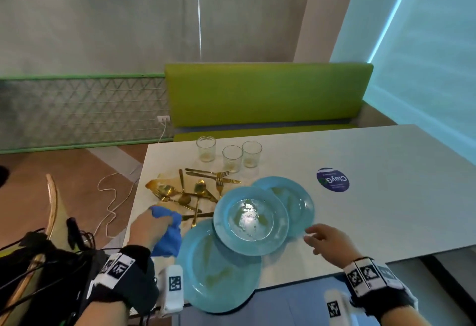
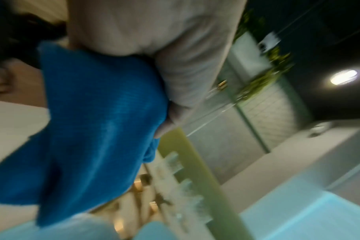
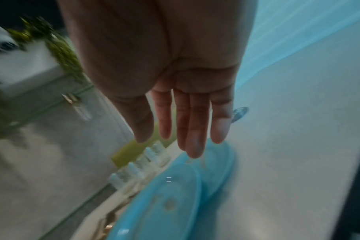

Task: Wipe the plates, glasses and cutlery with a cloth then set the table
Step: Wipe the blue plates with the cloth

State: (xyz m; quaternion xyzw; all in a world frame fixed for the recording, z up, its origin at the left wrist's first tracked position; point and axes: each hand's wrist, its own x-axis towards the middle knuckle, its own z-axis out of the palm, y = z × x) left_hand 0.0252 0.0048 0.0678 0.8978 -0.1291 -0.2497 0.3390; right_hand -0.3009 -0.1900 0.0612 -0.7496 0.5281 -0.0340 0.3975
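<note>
cloth [image 1: 167, 235] first: it is blue, bunched in my left hand [image 1: 150, 228], my fingers [image 2: 175, 112] curled round it, at the near left part of the white worktop [image 1: 373, 212]. the left wrist view shows the cloth [image 2: 97, 129] hanging below my palm, blurred. my right hand [image 1: 328, 242] hovers over the worktop just right of the plates, fingers [image 3: 193, 129] straight and released, holding nothing; i cannot tell whether the tips touch a rim.

three blue plates overlap in a row across the worktop. the middle plate [image 1: 251, 220] lies on top, its edge over the near plate [image 1: 219, 269] and over the far right plate [image 1: 296, 202]. the near plate juts out past the worktop's near edge. all three show yellowish smears, and the middle one looks wet and shiny in its well.

gold cutlery [image 1: 193, 191] lies in a loose heap to the left of the plates and beyond the cloth: forks, spoons and knives crossed over each other on a stained patch. three clear glasses [image 1: 230, 154] stand upright at the far side, close together, each with a yellowish residue at the bottom. a round purple sticker [image 1: 333, 179] sits on the worktop to the right of the plates. a green bench [image 1: 268, 94] stands beyond the far edge.
</note>
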